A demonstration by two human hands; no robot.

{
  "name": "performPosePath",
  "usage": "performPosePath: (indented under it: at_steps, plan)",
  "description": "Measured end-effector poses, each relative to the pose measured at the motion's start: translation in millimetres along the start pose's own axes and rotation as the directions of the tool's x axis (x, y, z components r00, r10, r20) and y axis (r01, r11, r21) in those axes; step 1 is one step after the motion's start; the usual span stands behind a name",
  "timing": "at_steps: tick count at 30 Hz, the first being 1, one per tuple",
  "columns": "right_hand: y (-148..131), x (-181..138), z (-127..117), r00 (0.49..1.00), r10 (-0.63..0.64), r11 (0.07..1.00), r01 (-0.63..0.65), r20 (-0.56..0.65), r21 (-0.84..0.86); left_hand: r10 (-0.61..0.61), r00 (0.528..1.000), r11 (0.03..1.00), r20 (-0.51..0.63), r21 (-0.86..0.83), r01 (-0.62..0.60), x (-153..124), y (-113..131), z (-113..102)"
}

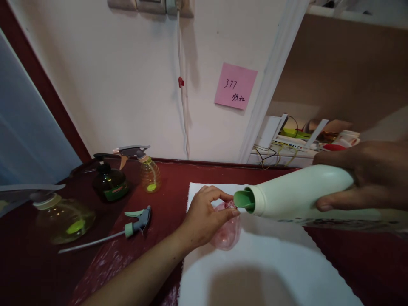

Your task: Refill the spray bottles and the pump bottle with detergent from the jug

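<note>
My right hand grips a large pale green bottle, tipped on its side with its green spout pointing left. The spout sits right at the neck of a small clear pink bottle that stands on a white cloth. My left hand is closed around the pink bottle's neck, with its fingertips pinched at the opening. Whether any liquid is flowing I cannot make out.
A loose spray trigger with its long tube lies on the dark red tabletop. Three spray bottles stand to the left: yellowish, dark green, small clear. A pink note hangs on the wall. Clutter fills a shelf.
</note>
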State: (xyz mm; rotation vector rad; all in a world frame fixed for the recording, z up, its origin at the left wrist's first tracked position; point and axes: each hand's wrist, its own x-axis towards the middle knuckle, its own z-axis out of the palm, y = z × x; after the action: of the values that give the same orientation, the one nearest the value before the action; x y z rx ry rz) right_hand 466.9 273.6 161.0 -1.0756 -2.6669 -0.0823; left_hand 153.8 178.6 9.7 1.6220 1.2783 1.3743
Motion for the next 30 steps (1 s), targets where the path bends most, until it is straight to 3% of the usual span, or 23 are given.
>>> performPosePath:
  at_steps: [3, 9, 20, 24, 30]
  plan:
    - [-8.3, -0.7, 1.1, 0.978, 0.065, 0.996, -0.051, 0.196, -0.080, 0.018, 1.000, 1.000, 0.003, 0.005, -0.018, -0.6, 0.1, -0.2]
    - [-27.1, -5.4, 0.9, 0.954, 0.190, 0.982, -0.182, 0.232, -0.055, -0.005, 1.000, 1.000, 0.006, -0.015, 0.005, 0.1, 2.5, -1.2]
    - [-18.6, -25.7, 29.6, 0.949, 0.269, 0.947, -0.292, 0.166, 0.134, -0.023, 1.000, 0.999, -0.005, 0.025, 0.023, 3.1, 6.4, -4.1]
    - [-23.1, -29.0, 32.3, 0.930, 0.347, 0.871, -0.368, 0.123, 0.326, -0.024, 1.000, 0.999, -0.006, 0.026, 0.024, 3.5, 5.4, -4.2]
    - [-30.9, -26.1, 35.3, 0.866, 0.490, 0.797, -0.398, -0.101, 0.454, -0.048, 0.999, 0.998, -0.004, 0.042, 0.048, 3.2, 1.6, -6.2]
